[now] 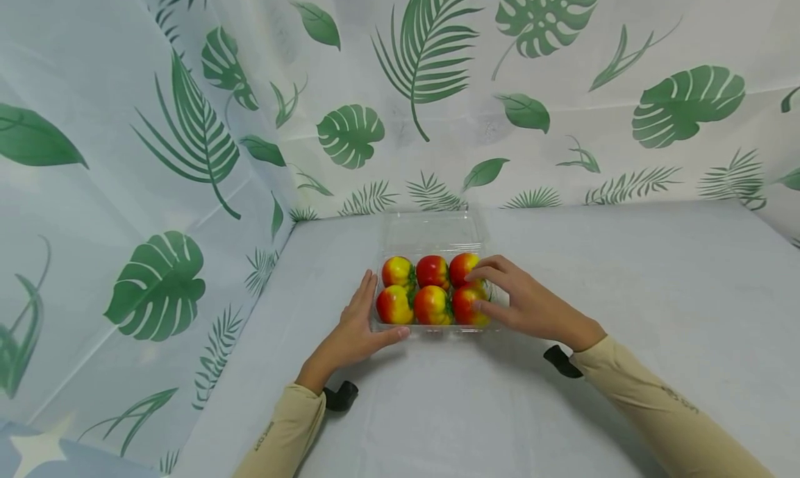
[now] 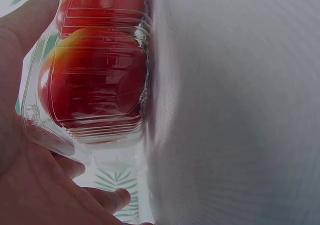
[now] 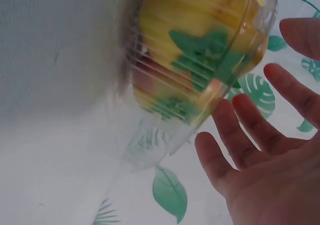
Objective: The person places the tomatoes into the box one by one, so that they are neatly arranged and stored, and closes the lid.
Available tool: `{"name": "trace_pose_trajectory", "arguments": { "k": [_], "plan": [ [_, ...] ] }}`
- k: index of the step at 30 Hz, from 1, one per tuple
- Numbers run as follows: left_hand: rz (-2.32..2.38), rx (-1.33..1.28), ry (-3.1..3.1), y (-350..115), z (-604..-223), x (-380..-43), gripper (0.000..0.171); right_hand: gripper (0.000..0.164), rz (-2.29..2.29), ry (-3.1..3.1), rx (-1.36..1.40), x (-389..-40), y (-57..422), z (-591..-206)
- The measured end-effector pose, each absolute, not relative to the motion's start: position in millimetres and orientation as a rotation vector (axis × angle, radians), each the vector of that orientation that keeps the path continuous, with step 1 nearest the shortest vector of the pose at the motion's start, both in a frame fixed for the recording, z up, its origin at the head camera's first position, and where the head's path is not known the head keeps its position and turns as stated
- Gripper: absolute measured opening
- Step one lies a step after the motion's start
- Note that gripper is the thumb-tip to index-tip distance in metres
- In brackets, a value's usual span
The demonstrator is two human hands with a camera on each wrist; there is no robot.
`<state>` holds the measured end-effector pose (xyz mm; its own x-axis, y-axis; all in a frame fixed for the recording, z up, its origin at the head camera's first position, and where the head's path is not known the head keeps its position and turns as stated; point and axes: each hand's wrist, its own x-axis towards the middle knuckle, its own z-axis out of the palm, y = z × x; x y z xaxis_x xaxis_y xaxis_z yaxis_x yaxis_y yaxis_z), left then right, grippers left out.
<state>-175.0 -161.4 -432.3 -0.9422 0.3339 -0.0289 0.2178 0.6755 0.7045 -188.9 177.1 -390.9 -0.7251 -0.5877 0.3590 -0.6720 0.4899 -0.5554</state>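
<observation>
A clear plastic clamshell box [image 1: 431,327] sits on the table with its lid [image 1: 431,229] raised at the back. Inside are several red-and-yellow fruits [image 1: 432,305] with green leafy tops, in two rows. My left hand [image 1: 353,332] rests against the box's left side, fingers straight, thumb along the front rim. In the left wrist view, red fruit [image 2: 95,80] shows through the ribbed wall. Over the box's right end is my right hand [image 1: 531,301], fingers spread and slightly bent near the right-hand fruits. The right wrist view shows these fingers [image 3: 252,125] apart, nothing gripped.
A pale cloth covers the table [image 1: 625,276]. White curtains [image 1: 562,151] printed with green leaves hang behind and at the left. Dark wrist straps [image 1: 340,396] show under both beige sleeves [image 1: 650,394].
</observation>
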Motion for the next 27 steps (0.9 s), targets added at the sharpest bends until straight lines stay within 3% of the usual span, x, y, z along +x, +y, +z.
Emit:
{"name": "trace_pose_trajectory", "arguments": {
  "k": [15,27],
  "plan": [
    [1.146,0.401,2.701,-165.9,-429.7,-175.5,0.123,0.039,1.169,-2.531,0.912,-202.0,198.0,-392.2],
    [1.539,0.38,2.555,-190.5,-424.8,-193.4,0.093,0.049,1.353,-2.646,0.756,-211.2,206.8,-391.6]
  ]
}}
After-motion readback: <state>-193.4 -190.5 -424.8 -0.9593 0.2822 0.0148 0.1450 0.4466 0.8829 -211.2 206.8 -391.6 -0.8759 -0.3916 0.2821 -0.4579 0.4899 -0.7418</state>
